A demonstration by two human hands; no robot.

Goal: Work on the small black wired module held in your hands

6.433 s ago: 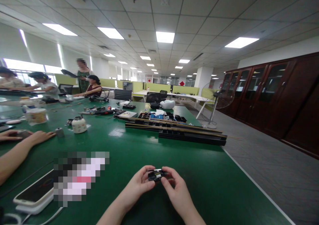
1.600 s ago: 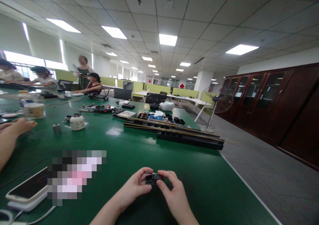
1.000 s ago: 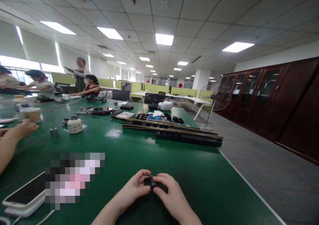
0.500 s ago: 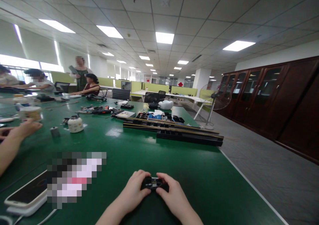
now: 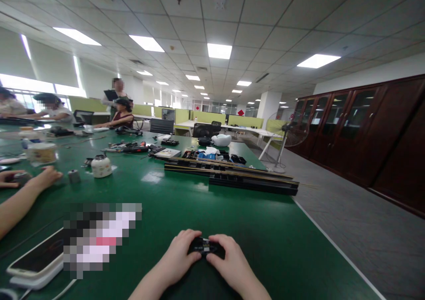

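Low in the view, both my hands close on a small black part [image 5: 203, 246] with a bit of metal showing on top. My left hand [image 5: 181, 252] grips its left end with curled fingers. My right hand [image 5: 226, 260] pinches its right end, thumb and fingers bent over it. The part sits just above or on the green table [image 5: 172, 202]; I cannot tell if it touches. Most of the part is hidden by my fingers.
Long black rails [image 5: 232, 178] lie across the table's middle. A phone [image 5: 33, 262] lies at the lower left, a white jar [image 5: 100, 166] further back. Another person's hand [image 5: 43, 178] rests at the left. Several people sit or stand at the far left. The table's edge runs along the right.
My hands and the part have sunk lower toward the table and closed more tightly over it. The standing person far left has shifted right. The neighbour's hand has moved slightly right.
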